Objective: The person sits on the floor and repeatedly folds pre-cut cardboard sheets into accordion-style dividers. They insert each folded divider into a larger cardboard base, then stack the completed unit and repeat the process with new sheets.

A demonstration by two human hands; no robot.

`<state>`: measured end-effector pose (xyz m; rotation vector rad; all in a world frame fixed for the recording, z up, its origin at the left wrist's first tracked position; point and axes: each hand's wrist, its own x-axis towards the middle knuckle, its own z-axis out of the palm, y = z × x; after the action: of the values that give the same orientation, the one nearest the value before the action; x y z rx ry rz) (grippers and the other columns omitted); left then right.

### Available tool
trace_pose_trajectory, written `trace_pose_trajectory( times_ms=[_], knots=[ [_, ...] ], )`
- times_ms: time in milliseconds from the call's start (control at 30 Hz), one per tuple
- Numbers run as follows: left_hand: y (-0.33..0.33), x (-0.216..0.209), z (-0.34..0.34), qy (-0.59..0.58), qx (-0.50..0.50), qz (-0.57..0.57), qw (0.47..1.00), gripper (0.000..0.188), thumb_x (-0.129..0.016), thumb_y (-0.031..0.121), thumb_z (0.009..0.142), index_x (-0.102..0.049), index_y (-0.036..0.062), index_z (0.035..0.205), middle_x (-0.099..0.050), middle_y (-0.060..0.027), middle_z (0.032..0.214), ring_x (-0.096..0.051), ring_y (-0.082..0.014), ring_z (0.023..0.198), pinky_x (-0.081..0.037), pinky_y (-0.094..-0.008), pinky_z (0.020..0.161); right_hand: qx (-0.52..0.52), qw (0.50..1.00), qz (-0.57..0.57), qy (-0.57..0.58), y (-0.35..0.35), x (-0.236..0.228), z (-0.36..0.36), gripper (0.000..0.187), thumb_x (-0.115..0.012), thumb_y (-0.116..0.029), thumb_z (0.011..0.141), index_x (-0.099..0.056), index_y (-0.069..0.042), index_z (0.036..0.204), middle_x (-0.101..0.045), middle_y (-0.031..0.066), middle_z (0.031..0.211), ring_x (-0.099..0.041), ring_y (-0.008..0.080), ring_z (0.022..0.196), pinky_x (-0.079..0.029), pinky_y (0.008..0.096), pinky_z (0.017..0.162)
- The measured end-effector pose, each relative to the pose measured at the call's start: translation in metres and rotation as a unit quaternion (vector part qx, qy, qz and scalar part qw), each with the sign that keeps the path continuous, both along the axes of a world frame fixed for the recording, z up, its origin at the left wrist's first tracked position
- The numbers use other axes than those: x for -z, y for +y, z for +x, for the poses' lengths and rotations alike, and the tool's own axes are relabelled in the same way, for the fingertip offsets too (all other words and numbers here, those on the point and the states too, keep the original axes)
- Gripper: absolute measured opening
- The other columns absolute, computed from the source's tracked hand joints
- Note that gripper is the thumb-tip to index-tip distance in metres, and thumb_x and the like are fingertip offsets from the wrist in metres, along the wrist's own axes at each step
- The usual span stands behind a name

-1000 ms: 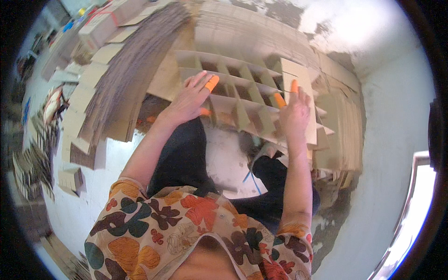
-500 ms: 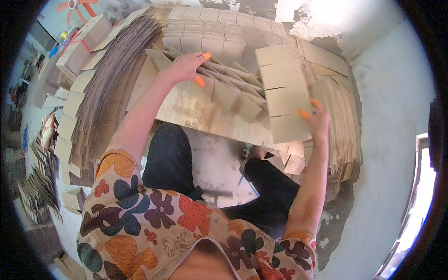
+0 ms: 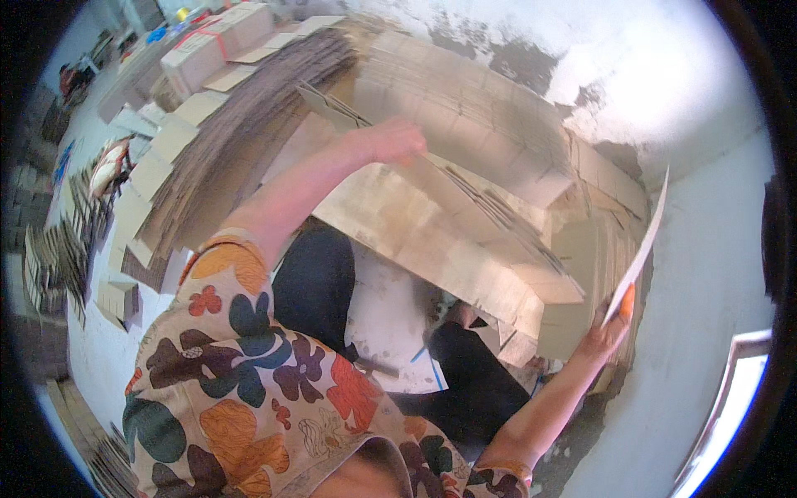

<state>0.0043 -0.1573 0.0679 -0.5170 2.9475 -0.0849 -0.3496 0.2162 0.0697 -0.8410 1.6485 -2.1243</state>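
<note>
Stacked cardboard sheets (image 3: 249, 124) fill the floor (toward eleven o'clock). The left hand (image 3: 397, 141) grips the folded cardboard divider (image 3: 448, 232) at centre; the right hand (image 3: 610, 328) pinches a flat sheet (image 3: 643, 249) at four o'clock.

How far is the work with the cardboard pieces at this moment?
Done: flat cardboard stacks lie piled at the left and ahead. In hand: the left hand presses on a folded cardboard divider over the lap, and the right hand holds a thin flat sheet edge-on. Left: how many remain cannot be told.
</note>
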Motion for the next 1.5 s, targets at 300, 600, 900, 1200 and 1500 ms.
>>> trace_pose_trajectory(
  times_ms=[300,600,900,1200,1500],
  knots=[
    [0.068,-0.112,0.201,0.174,-0.189,-0.294,0.921,0.038,-0.054,0.006,0.079,-0.052,0.0022,0.116,-0.055,-0.0144,0.12,-0.056,-0.0299,0.102,-0.05,-0.0396,0.083,0.102,0.993,0.054,0.005,0.015,-0.019,0.016,0.039,-0.053,-0.007,0.089,-0.05,-0.003,0.129,-0.053,0.0011,0.108,-0.048,0.0071,0.087,-0.04,0.0198,0.073],
    [0.011,-0.08,0.282,0.159,-0.404,-0.285,0.855,0.044,-0.071,0.038,0.074,-0.058,0.0017,0.095,-0.063,-0.0119,0.092,-0.057,-0.0302,0.097,-0.048,-0.0419,0.073,0.068,0.937,0.15,0.308,-0.001,-0.018,0.049,0.051,-0.058,-0.022,0.087,-0.047,0.004,0.129,-0.054,0.0119,0.118,-0.052,0.021,0.103,-0.041,0.0311,0.092],
    [-0.001,-0.003,0.06,0.376,-0.113,-0.052,0.918,0.023,-0.068,0.028,0.077,-0.061,0.0075,0.083,-0.063,-0.0073,0.084,-0.057,-0.0285,0.086,-0.048,-0.04,0.074,0.131,0.988,0.008,0.077,-0.05,-0.004,0.023,0.045,-0.053,-0.008,0.089,-0.044,0.005,0.132,-0.059,0.0143,0.117,-0.056,0.0176,0.093,-0.05,0.0306,0.082],
    [-0.006,0.033,-0.169,0.366,-0.021,0.023,0.93,0.041,-0.075,0.026,0.07,-0.056,0.0014,0.097,-0.061,-0.0147,0.098,-0.053,-0.0316,0.101,-0.044,-0.0399,0.087,0.235,0.812,0.233,0.481,-0.122,-0.023,0.038,0.041,-0.068,-0.004,0.081,-0.056,0.005,0.12,-0.068,0.0167,0.096,-0.051,0.0095,0.053,-0.044,0.0269,0.048],
    [-0.013,0.071,-0.259,0.338,-0.005,0.043,0.94,0.05,-0.076,0.016,0.067,-0.052,0.0035,0.108,-0.056,-0.0126,0.102,-0.048,-0.0304,0.106,-0.042,-0.0403,0.088,0.252,0.776,0.237,0.527,-0.16,0.005,0.011,0.045,-0.068,-0.008,0.082,-0.053,0.0,0.125,-0.063,0.0157,0.07,-0.054,0.0206,0.049,-0.044,0.0307,0.046]
  ],
)
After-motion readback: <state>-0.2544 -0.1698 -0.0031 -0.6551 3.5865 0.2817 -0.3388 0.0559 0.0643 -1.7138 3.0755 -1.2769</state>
